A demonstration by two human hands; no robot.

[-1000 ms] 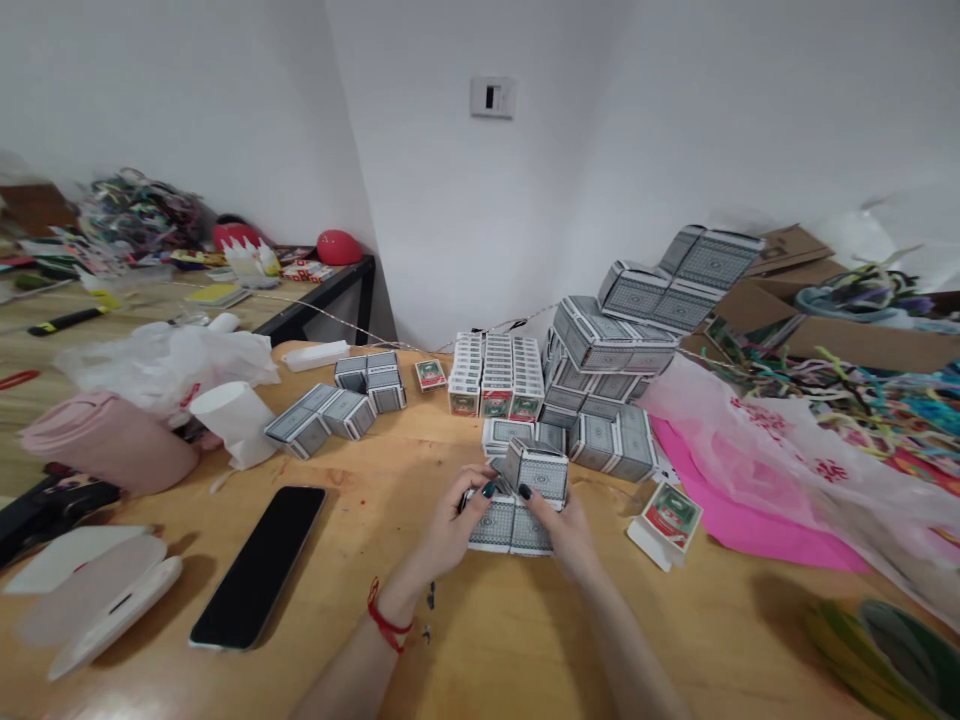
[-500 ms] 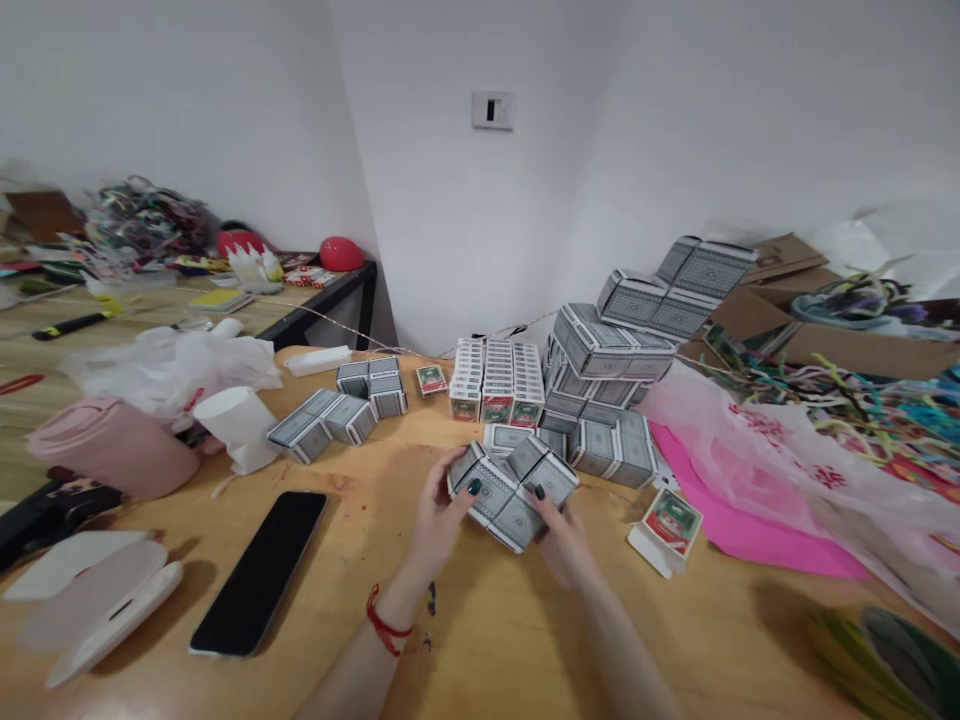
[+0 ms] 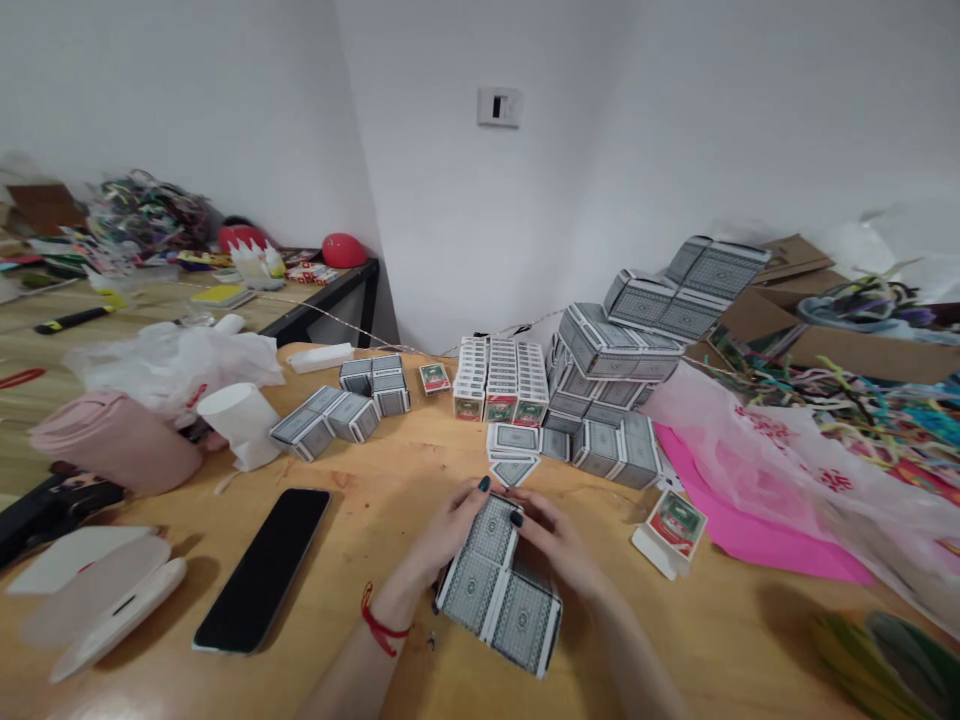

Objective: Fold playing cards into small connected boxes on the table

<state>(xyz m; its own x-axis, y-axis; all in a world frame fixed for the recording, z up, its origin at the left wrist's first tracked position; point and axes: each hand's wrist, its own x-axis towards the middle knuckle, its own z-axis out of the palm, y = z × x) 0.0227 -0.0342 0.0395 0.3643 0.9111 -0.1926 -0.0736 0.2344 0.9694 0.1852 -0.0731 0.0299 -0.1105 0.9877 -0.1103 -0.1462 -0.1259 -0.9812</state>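
Observation:
A block folded from patterned grey playing cards [image 3: 480, 590] is held low over the table, its card backs facing up. My left hand [image 3: 448, 535] grips its upper left side, thumb on top. From the other side my right hand [image 3: 559, 540] closes on its upper end. Just beyond my fingers lie loose playing cards [image 3: 514, 455]. Behind these stand rows of card boxes [image 3: 501, 385]. More folded card blocks are stacked in a tall pile [image 3: 619, 350] on the right, and a few card blocks [image 3: 326, 420] rest at the left.
A black phone [image 3: 262, 570] lies left of my arm, near a white paper roll [image 3: 238, 420] and a pink roll [image 3: 112, 445]. An opened card box [image 3: 671, 530] sits to the right beside pink sheets [image 3: 765, 535]. A tape roll [image 3: 892, 650] is at the lower right.
The card block has come nearer to me and turned, its long part now pointing away. Both hands have shifted to its far end, uncovering the loose cards behind.

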